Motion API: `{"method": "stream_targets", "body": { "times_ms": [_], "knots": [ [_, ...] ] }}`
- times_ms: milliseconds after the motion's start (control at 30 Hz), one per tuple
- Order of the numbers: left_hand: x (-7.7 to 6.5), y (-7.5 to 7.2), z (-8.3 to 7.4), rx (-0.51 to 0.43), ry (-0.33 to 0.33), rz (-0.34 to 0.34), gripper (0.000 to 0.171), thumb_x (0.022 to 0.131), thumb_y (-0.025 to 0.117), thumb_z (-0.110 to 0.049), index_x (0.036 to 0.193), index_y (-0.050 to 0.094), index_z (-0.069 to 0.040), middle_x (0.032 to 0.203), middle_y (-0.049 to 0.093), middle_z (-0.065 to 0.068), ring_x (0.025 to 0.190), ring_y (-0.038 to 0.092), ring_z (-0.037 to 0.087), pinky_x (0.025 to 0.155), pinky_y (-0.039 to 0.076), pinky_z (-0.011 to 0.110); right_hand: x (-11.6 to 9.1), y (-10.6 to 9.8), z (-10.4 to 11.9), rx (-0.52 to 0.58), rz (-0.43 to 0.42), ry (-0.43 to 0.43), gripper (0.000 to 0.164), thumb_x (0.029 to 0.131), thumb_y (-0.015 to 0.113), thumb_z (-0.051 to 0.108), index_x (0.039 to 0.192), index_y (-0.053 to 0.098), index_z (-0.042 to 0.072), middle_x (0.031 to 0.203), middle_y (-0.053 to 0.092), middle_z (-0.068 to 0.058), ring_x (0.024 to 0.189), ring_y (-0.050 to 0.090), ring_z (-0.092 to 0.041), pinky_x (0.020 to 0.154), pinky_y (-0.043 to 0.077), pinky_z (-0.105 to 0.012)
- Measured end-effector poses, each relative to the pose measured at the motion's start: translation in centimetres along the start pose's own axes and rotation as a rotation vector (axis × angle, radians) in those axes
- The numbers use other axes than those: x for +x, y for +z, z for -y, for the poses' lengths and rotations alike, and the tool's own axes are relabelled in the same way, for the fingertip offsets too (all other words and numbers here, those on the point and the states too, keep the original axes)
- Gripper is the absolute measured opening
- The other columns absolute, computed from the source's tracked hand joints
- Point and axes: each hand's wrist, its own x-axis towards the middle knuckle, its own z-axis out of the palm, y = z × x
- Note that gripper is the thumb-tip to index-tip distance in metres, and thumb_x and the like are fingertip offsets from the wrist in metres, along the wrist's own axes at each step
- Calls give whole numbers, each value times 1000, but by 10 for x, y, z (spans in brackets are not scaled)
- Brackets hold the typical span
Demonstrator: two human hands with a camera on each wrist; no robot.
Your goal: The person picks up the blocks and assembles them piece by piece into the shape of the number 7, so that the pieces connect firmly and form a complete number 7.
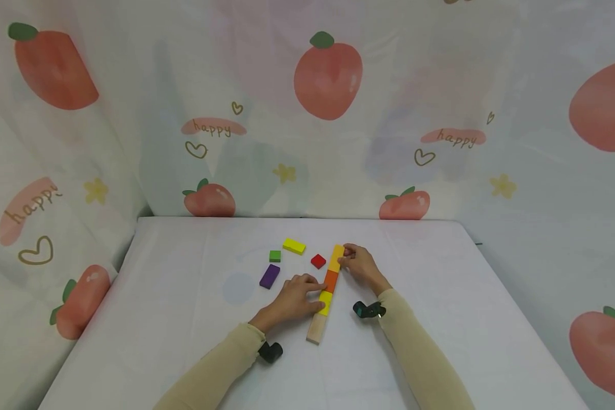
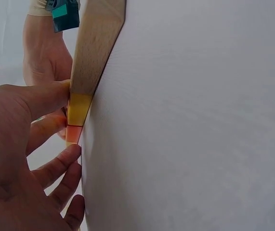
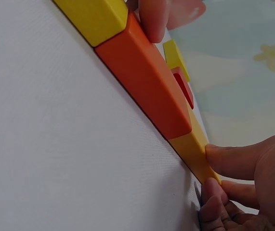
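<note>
On the table a straight row of blocks runs end to end: a plain wooden block (image 1: 316,330) nearest, then a yellow block (image 1: 326,298), an orange block (image 1: 330,281) and a light-orange block (image 1: 336,255) farthest. My right hand (image 1: 363,266) pinches the light-orange block near its far end between thumb and fingers. From the left side, my left hand (image 1: 293,297) touches the row. Its thumb (image 2: 55,96) lies against the row near the wooden-yellow joint in the left wrist view, with the index finger (image 2: 45,132) farther along and the other fingers spread.
Left of the row lie a red block (image 1: 318,261), another yellow block (image 1: 294,246), a green block (image 1: 275,256) and a purple block (image 1: 269,276). A white cloth (image 1: 184,319) covers the table, and a fruit-print curtain (image 1: 266,74) hangs behind it.
</note>
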Motion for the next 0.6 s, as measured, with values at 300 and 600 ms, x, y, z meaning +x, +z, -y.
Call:
{"method": "stream_targets", "body": {
  "times_ms": [300, 600],
  "knots": [
    [-2, 0, 1, 22, 13, 8, 51, 90, 68, -44, 139, 56, -35, 131, 56, -3, 119, 47, 19, 101, 38, 39, -3, 2, 0, -62, -22, -12, 57, 95, 64, 22, 145, 44, 4, 116, 56, -13, 106, 52, -27, 102, 48, -41],
    [-7, -3, -3, 35, 13, 5, 50, 90, 68, -43, 138, 57, -34, 132, 56, -2, 122, 47, 20, 103, 38, 40, -7, 3, 0, -82, -40, -39, 56, 94, 66, 22, 143, 47, 3, 109, 58, -10, 101, 54, -25, 96, 50, -38]
  ]
}}
